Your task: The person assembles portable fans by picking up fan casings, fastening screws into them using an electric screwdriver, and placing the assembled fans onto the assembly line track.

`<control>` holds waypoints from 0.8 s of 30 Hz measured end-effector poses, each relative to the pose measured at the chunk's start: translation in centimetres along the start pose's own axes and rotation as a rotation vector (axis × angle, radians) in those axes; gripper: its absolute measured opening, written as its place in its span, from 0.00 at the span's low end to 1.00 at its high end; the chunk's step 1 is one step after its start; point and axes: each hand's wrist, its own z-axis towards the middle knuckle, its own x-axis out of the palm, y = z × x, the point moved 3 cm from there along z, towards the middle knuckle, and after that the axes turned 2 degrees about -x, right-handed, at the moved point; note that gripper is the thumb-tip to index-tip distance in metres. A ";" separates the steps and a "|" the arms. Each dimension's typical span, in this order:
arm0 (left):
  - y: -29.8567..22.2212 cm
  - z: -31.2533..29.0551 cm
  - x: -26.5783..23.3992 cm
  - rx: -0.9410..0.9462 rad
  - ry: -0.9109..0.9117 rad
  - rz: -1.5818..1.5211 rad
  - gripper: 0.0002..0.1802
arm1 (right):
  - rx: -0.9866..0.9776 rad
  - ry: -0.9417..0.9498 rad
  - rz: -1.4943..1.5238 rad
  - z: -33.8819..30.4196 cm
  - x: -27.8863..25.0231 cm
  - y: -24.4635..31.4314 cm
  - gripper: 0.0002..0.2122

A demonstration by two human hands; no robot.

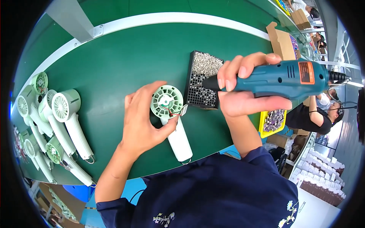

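Note:
My left hand is closed round the head of a handheld fan with a white handle and a pale green, open housing. Red wires and a small plate show at the housing's right side. In my right hand lies a teal electric screwdriver, held level with its black nose pointing left. That nose is over a black screw tray, whose far part is heaped with small silver screws. Whether the bit touches a screw, I cannot tell.
Several more handheld fans lie at the left of the green table. To the right are a yellow bin of small metal parts and an open cardboard box. A white rail borders the far edge. Other people sit farther right.

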 end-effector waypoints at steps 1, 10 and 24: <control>0.0 0.0 0.0 0.008 -0.008 0.002 0.36 | 0.016 0.011 -0.020 0.1 0.0 0.0 0.43; -0.1 0.0 0.0 -0.001 0.032 0.008 0.36 | 0.025 0.092 -0.033 -0.3 -0.2 -0.3 0.44; 0.0 0.0 0.0 0.017 -0.006 0.014 0.37 | 0.028 -0.113 -0.031 -0.3 0.7 -0.3 0.48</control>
